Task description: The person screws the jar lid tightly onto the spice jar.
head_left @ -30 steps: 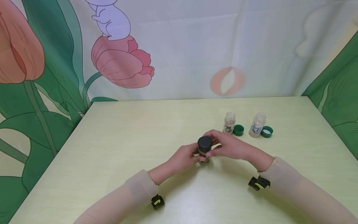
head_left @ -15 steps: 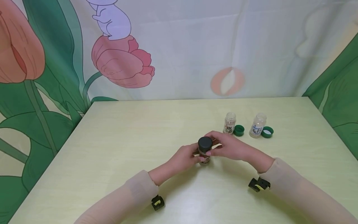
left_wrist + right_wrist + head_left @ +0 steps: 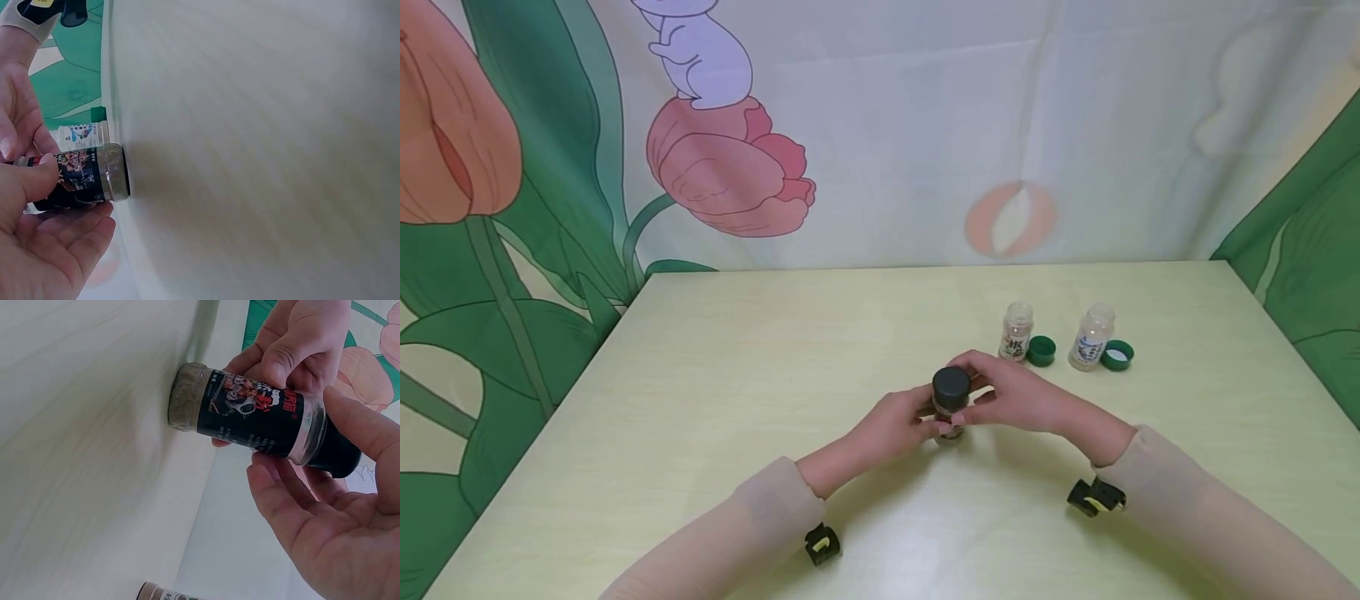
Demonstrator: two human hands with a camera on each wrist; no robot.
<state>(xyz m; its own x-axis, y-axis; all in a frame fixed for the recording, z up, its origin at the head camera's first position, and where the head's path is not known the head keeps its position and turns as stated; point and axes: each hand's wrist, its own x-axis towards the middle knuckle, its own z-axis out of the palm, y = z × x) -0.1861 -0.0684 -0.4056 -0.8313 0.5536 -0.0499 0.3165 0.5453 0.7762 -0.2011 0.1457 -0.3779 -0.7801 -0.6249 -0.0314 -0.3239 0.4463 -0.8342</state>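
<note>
A spice jar (image 3: 250, 412) with a black cap (image 3: 951, 387) and a dark printed label stands upright on the table in front of me. My left hand (image 3: 891, 429) grips its body, with the thumb across the label in the left wrist view. From the other side my right hand (image 3: 1018, 396) holds the jar near its neck. The right thumb lies just below the cap and the fingers curl behind, as the right wrist view shows. Brownish contents show through the clear bottom of the jar (image 3: 112, 172).
Behind my right hand are two uncapped clear jars, one with a dark-printed label (image 3: 1017, 333) and one with a blue label (image 3: 1091, 337). Beside each lies a green cap, one nearer the middle (image 3: 1041, 351) and one farther right (image 3: 1117, 355). A printed curtain (image 3: 887, 133) hangs behind the table.
The right thumb has slid slightly lower on the spice jar. Both hands stay around it, and the other jars and caps have not moved.
</note>
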